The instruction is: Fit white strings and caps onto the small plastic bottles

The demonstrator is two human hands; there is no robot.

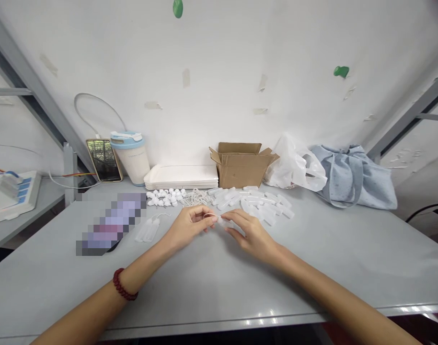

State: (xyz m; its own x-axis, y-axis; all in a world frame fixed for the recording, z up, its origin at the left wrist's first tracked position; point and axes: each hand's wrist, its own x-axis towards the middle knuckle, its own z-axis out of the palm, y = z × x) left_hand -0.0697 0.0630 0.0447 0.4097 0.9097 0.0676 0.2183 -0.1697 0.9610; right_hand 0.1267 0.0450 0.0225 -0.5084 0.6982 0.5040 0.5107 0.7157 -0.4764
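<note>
My left hand (190, 226) is closed in a pinch near the middle of the table, with a thin white cord (206, 214) curving at its fingertips. Any cap on that cord is hidden by the fingers. Facing it, my right hand (253, 235) grips a small translucent plastic tube (225, 223) between thumb and fingers, its end meeting the left fingertips. Just beyond lie a pile of similar tubes (269, 203), a heap of pale cords (196, 197) and a cluster of small white caps (166, 197). Left of my left hand, several tubes with cords (148, 230) lie side by side.
Along the wall stand a phone (104, 160), a lidded cup (131, 158), stacked white trays (183, 177), an open cardboard box (242, 170), a white plastic bag (294, 165) and a blue cloth bag (355, 177). A pixelated device (113, 223) lies at left.
</note>
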